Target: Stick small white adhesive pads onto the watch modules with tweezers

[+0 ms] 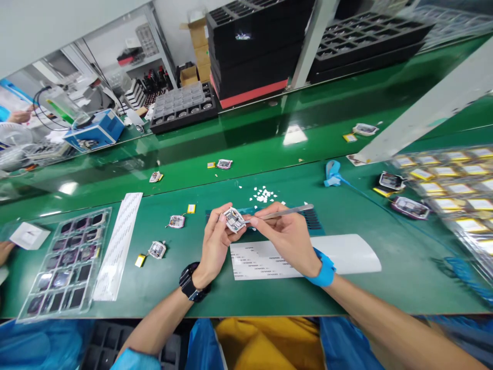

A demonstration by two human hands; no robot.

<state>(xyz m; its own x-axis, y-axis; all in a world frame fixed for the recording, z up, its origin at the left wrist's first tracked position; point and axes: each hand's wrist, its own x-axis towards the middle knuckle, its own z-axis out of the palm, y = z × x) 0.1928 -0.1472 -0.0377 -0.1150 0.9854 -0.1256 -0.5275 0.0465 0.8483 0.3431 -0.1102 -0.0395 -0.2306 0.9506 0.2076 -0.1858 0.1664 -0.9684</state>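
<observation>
My left hand point(214, 241) holds a small square electronic module point(234, 219) with a white frame, raised a little above the green bench. My right hand point(287, 236) grips metal tweezers point(287, 211), whose tip touches the module's right edge. A black watch sits on my left wrist and a blue strap on my right. Under my hands lies a white label sheet point(346, 254) with rows of small print. A scatter of small white bits point(264, 195) lies just beyond the hands.
Two more modules with yellow batteries point(157, 250) point(176, 221) lie to the left, beside a clear tray of dark parts point(65, 264) and a white strip point(117, 244). Trays of yellow cells point(458, 190) fill the right. Stacked black trays point(250, 46) stand behind the conveyor. Another person's hand point(4, 250) shows far left.
</observation>
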